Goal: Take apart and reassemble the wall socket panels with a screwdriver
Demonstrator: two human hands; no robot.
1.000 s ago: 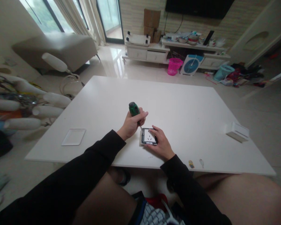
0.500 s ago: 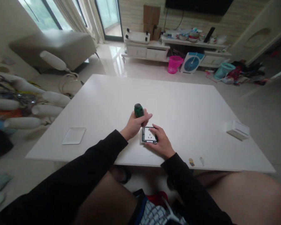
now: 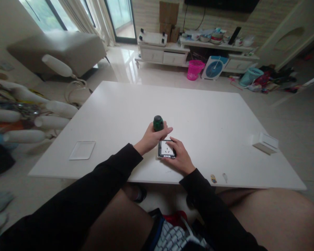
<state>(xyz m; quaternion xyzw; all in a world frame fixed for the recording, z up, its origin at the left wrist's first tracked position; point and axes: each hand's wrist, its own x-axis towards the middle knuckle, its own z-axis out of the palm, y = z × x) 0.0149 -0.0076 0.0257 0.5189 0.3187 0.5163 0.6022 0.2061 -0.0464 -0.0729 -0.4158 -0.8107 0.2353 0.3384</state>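
Observation:
My left hand [image 3: 151,137] is closed around the dark green handle of a screwdriver [image 3: 158,123], with the black butt end pointing up. Its shaft and tip are hidden behind my fingers, near the left edge of a wall socket [image 3: 167,149]. The socket has a white face with several slots and a dark surround. It lies on the white table [image 3: 136,104], and my right hand [image 3: 181,155] grips it from the right, thumb at the near edge and fingers over the far side. A square whitish frame [image 3: 80,159] rests apart at the table's left.
At the table's right stands a small white box [image 3: 265,143]. A yellow sticker-like piece [image 3: 213,179] and a small pale piece [image 3: 225,177] lie near the front edge. White padded bars [image 3: 51,122] are beside the left side. Beyond are a pink basket [image 3: 195,70] and a blue fan [image 3: 214,67].
The screwdriver handle and my left hand have shifted slightly to the right. My right hand stays on the socket, and the view has moved a little.

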